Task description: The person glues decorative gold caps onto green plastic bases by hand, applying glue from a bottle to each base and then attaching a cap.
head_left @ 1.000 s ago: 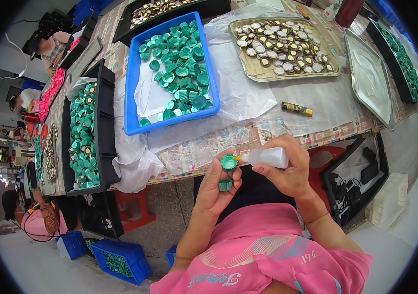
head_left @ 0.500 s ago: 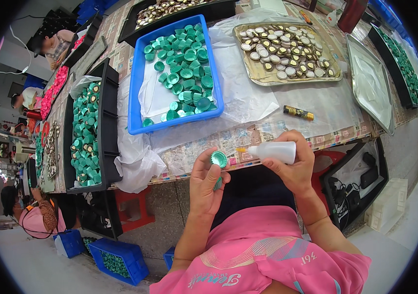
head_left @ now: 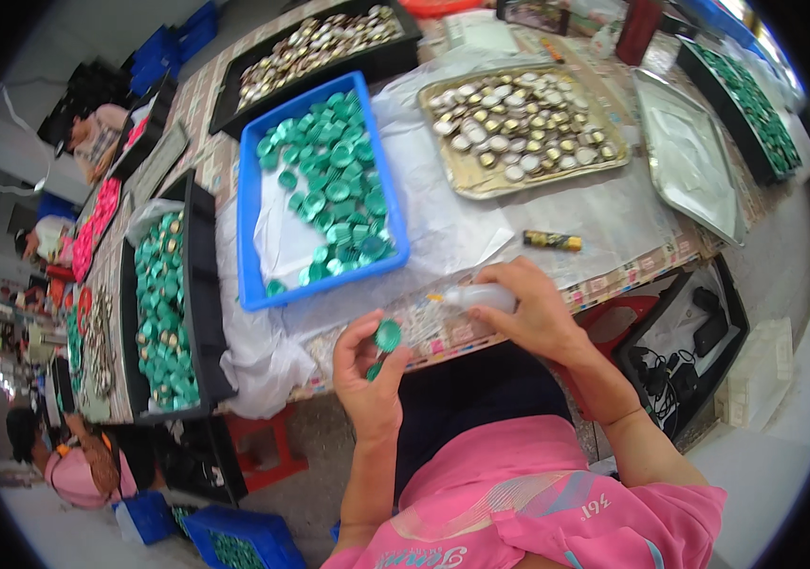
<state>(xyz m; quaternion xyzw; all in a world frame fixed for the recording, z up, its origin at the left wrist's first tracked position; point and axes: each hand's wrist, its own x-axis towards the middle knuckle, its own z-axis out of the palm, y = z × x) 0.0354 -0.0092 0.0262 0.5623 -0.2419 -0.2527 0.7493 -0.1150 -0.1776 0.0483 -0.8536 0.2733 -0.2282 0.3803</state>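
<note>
Between the thumb and fingers of my left hand (head_left: 370, 389) is a small green foil cup (head_left: 387, 335), its open side facing up. Another green foil cup (head_left: 374, 371) sits lower in the same hand, partly hidden by the fingers. My right hand (head_left: 530, 313) is closed round a white squeeze bottle (head_left: 483, 298), which lies nearly level. Its orange-yellow tip points left toward the cup, and a gap separates the two. Beyond my hands a blue tray (head_left: 399, 254) holds many loose green foil cups (head_left: 337, 192).
A metal tray (head_left: 481, 190) with round gold-and-white pieces stands at the back. Near it are a black-and-gold tube (head_left: 552, 241) and a bare metal tray (head_left: 699, 180). A black crate (head_left: 204, 284) of green cups stands left. Co-workers sit far left, one in pink (head_left: 82, 471).
Both hands have shifted left; the left is also lower. The bottle's tip remains apart from the cup. The whole view has turned slightly, moving the trays in the picture.
</note>
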